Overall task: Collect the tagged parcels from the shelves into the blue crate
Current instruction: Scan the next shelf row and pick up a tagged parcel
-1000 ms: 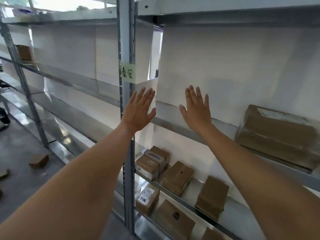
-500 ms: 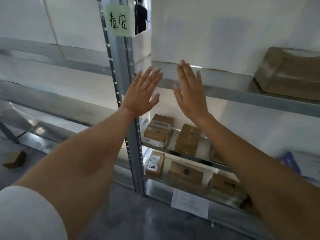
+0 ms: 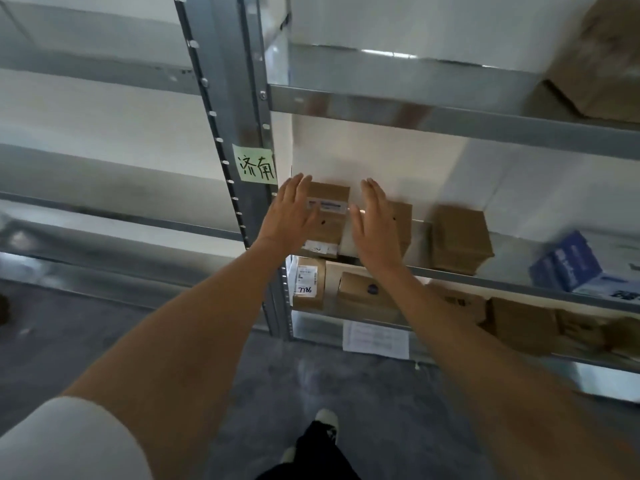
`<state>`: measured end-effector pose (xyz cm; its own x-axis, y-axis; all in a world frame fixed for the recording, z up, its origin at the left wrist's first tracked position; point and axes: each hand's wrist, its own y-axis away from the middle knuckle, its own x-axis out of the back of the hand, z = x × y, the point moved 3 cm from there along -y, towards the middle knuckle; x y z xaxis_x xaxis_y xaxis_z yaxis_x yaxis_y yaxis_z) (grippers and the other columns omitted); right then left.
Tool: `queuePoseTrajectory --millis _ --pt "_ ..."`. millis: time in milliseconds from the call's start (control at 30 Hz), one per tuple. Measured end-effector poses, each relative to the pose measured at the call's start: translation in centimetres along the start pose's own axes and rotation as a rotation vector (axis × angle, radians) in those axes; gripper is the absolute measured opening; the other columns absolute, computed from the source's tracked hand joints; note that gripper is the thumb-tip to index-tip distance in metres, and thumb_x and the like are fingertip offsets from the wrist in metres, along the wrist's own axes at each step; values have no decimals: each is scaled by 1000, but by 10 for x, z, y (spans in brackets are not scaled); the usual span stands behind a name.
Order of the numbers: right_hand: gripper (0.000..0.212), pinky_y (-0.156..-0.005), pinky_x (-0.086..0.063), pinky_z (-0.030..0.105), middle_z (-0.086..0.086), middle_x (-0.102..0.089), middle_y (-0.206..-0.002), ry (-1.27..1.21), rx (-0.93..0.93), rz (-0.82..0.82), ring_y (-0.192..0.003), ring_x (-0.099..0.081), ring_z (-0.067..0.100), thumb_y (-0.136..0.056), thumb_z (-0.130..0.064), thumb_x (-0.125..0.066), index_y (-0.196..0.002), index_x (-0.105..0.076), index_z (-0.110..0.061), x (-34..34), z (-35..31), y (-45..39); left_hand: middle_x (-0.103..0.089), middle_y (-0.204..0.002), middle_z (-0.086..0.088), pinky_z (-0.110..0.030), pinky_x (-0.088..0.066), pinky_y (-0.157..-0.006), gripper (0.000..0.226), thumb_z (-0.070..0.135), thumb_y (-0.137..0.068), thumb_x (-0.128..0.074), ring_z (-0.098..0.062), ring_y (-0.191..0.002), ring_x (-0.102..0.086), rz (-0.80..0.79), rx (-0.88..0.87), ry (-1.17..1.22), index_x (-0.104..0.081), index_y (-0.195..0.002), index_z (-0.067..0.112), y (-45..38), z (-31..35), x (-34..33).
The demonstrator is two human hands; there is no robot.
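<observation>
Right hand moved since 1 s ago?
Yes. The right hand dropped from the upper shelf's edge to the small brown cardboard parcels one shelf down.

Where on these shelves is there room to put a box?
The left bay's shelves look bare. There is a gap between the lone brown box and the blue box. The bottom shelf is crowded with parcels.

Three brown boxes (image 3: 460, 237) sit on the middle shelf (image 3: 519, 284). One blue box (image 3: 568, 263) sits towards its right end. One green note (image 3: 255, 165) sticks on the upright post (image 3: 242, 81). Two hands (image 3: 291, 216) show.
</observation>
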<state>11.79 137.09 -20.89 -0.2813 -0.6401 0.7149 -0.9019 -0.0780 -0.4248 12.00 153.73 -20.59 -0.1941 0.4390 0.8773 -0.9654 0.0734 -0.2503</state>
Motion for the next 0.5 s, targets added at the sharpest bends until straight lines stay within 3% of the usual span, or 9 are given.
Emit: queuePoseTrajectory --millis 100,167,200,267,333,400,500 --pt "41 -104 -39 20 8 -53 -133 -245 -215 -51 -120 -50 16 -105 -33 -36 -139 -43 -10 -26 11 3 -29 -148 -12 -38 -30 -110 49 33 -102 -34 -22 -133 -31 -25 209 335 -27 -146 13 -2 -1 -18" --pt "37 -90 -44 12 6 -55 -121 -352 -310 -130 -105 -51 10 -105 -34 -35 -131 -48 -11 -45 16 1 -37 -140 -11 -34 -39 -100 48 43 -100 -34 -15 -120 -39 -82 339 473 -34 -140 17 -8 -12 -38" --pt "37 -89 -44 13 5 -55 -121 -386 -351 -174 -104 -52 9 -105 -36 -35 -129 -49 -11 -55 19 0 -43 -136 -9 -34 -43 -98 53 54 -96 -34 -15 -118 -44 -94 391 534 -38 -136 20 -13 -22 -52" --pt "43 -96 -48 30 3 -58 -117 -477 -446 -221 -106 -56 14 -102 -46 -34 -125 -51 -14 -72 26 -4 -53 -125 -4 -38 -52 -92 63 69 -87 -35 -18 -110 -56 -91 522 623 -43 -131 24 -24 -36 -68" --pt "57 -100 -48 40 6 -58 -124 -563 -579 -267 -113 -58 21 -98 -58 -32 -131 -48 -14 -81 33 -9 -53 -120 0 -29 -48 -87 54 51 -97 -35 -16 -106 -55 -111 645 701 -39 -136 14 -31 -33 -64" --pt "64 -101 -39 33 8 -48 -138 -608 -695 -357 -125 -50 25 -100 -57 -29 -146 -33 -12 -82 36 -11 -53 -123 -3 -30 -42 -84 52 42 -103 -27 -19 -107 -52 -164 762 751 -37 -138 4 -35 -34 -64" --pt "66 -97 -34 32 10 -45 -144 -591 -738 -485 -131 -45 27 -101 -57 -23 -149 -27 -12 -90 48 -14 -53 -135 -17 -41 -40 -101 69 55 -100 -16 -29 -122 -52 -192 895 789 -43 -139 5 -39 -47 -78"
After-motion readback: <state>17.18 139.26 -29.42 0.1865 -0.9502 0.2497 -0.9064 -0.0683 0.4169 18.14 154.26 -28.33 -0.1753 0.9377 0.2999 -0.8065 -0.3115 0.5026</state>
